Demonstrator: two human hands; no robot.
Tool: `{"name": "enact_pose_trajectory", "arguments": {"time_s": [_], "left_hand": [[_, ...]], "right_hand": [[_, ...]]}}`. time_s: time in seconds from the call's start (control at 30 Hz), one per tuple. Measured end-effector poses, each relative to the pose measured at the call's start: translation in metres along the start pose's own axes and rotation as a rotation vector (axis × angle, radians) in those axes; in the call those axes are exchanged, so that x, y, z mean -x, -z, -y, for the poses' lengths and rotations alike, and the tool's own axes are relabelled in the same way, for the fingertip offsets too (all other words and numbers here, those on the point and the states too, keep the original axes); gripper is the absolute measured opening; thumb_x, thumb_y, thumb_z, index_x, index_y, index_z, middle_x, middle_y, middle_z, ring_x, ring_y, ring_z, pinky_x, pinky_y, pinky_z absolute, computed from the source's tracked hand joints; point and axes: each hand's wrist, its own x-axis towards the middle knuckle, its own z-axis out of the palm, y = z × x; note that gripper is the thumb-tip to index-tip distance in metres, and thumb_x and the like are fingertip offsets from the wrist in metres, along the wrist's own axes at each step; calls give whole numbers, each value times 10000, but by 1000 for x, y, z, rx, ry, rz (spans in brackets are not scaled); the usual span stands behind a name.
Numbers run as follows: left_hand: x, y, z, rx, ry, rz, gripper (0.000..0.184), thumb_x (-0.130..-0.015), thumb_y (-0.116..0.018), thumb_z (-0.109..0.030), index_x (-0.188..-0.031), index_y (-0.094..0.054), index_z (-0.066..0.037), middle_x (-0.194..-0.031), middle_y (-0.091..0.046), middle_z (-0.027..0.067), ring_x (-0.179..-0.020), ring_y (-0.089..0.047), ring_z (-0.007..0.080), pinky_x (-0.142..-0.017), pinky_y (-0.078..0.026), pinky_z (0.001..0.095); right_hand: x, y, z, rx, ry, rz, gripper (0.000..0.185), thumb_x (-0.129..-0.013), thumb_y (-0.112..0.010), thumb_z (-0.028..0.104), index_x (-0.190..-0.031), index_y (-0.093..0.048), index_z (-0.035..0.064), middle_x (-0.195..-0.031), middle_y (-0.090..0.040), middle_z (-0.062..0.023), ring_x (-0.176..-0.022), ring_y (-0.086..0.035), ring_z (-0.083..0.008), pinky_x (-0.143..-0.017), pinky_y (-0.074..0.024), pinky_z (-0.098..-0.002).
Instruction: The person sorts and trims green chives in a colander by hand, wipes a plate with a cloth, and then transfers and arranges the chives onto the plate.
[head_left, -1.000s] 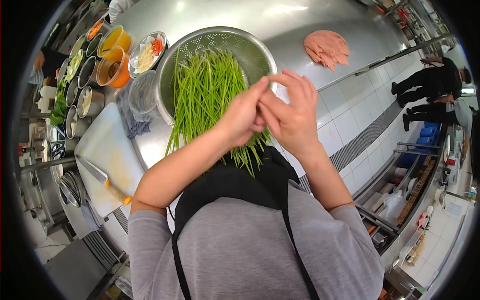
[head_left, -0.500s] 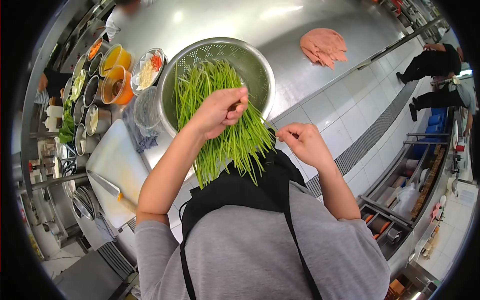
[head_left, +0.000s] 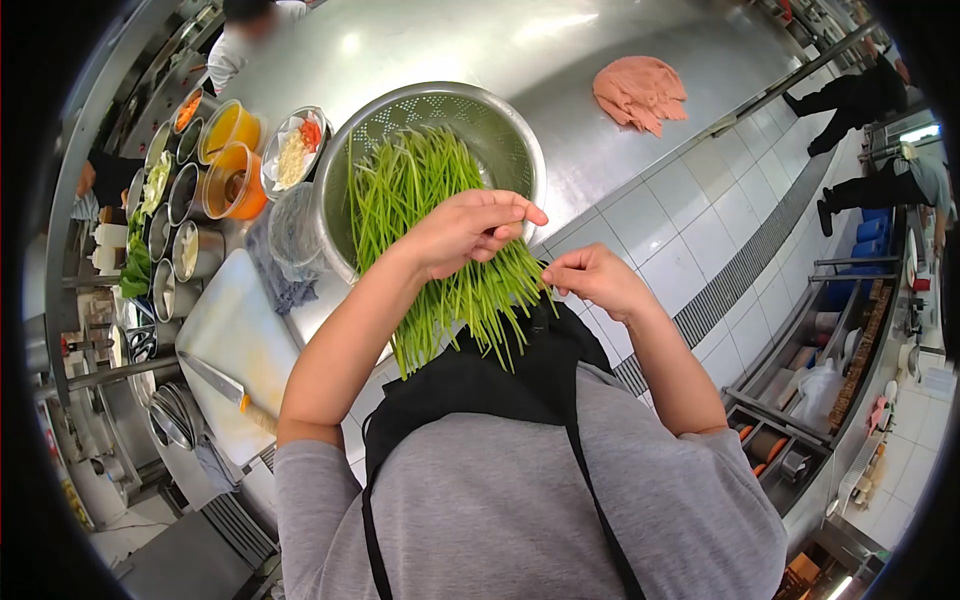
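Observation:
A thick bunch of long green chives [head_left: 420,190] lies in a perforated metal colander [head_left: 535,150], the near ends hanging over its rim toward a black apron [head_left: 480,375]. Above the bunch is my left hand [head_left: 470,232], with thumb and index finger brought together and the other fingers curled. Anything in that pinch is too thin to make out. My right hand [head_left: 597,282] pinches beside the right edge of the bunch, its fingertips at the chive ends.
Left of the colander are a clear plastic tub [head_left: 294,232], a grey cloth [head_left: 270,260] and containers of ingredients. A knife [head_left: 215,378] lies on a white cutting board [head_left: 240,320]. A pink cloth [head_left: 640,92] rests on the steel table [head_left: 430,45]. Other people stand farther off.
My left hand has moved down and right, its index finger now stretched further out. My right hand has shifted slightly left and its fingertips have come to the chive ends.

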Motion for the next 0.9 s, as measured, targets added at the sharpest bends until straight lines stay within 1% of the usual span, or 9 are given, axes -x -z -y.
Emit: {"name": "enact_pose_trajectory", "arguments": {"time_s": [0.13, 0.2, 0.3, 0.4, 0.63, 0.7, 0.73, 0.8, 0.9], "left_hand": [[-10, 2, 2, -70, 10, 57, 254, -926, -480, -196, -1045, -600, -7, -681, -522, -35, -537, -395, 33, -471, -320, 202], [-15, -5, 2, -598, -173, 61, 254, -902, -520, -215, -956, -660, -10, -754, -631, 45, -614, -558, 133, -578, -444, 288], [-22, -6, 6, -945, -284, -6, 220, -838, -602, -218, -885, -693, -23, -886, -662, 147, -766, -638, 270, -712, -480, 361], [-21, -10, 2, -1204, -384, -41, 202, -768, -666, -194, -882, -696, -30, -846, -632, 199, -773, -621, 328, -700, -481, 385], [-29, -9, 12, -1205, -399, -96, 160, -744, -696, -176, -854, -704, -59, -734, -577, 140, -699, -573, 301, -643, -442, 387], [-27, -12, 9, -1223, -403, -108, 148, -741, -680, -152, -814, -700, -25, -742, -615, 188, -738, -612, 338, -695, -482, 407], [-27, -12, 10, -1222, -403, -111, 148, -741, -680, -152, -814, -700, -25, -742, -615, 188, -738, -612, 338, -695, -482, 407], [-29, -11, 11, -1220, -441, -107, 134, -741, -669, -143, -793, -697, -23, -705, -619, 193, -704, -617, 341, -682, -489, 404], [-29, -12, 11, -1229, -439, -135, 124, -735, -660, -134, -766, -692, -19, -677, -619, 196, -678, -620, 342, -675, -494, 402]], "right_hand": [[0, 9, 5, 63, -22, -4, 197, -831, -628, 207, -816, -687, 19, -613, -549, 18, -526, -420, -43, -467, -313, -206], [-1, 11, 5, 204, 71, -45, 204, -843, -608, 215, -834, -681, 24, -635, -558, 11, -563, -450, -61, -505, -350, -215], [0, 17, 22, 385, 57, -65, 215, -861, -577, 223, -859, -672, 30, -660, -566, 9, -603, -474, -80, -546, -381, -226], [-7, 26, 19, 385, 213, -10, 215, -875, -562, 235, -877, -672, 51, -669, -566, 11, -622, -481, -84, -559, -392, -229], [-12, 36, 15, 376, 170, 29, 205, -863, -591, 236, -923, -668, 56, -724, -587, -14, -663, -503, -100, -593, -417, -249], [-4, 32, 21, 562, 496, -295, 180, -834, -619, 188, -949, -664, 57, -808, -621, -65, -694, -551, -164, -626, -435, -281], [-1, 28, 22, 563, 496, -292, 180, -834, -619, 188, -949, -664, 57, -808, -621, -65, -694, -551, -164, -626, -435, -281], [3, 18, 21, 885, 905, -354, 195, -775, -649, 167, -933, -659, 53, -814, -616, -73, -700, -576, -243, -610, -431, -333], [8, 8, 15, 1154, 786, -385, 166, -759, -649, 103, -923, -657, 80, -801, -612, -69, -757, -579, -236, -621, -424, -357]]}}
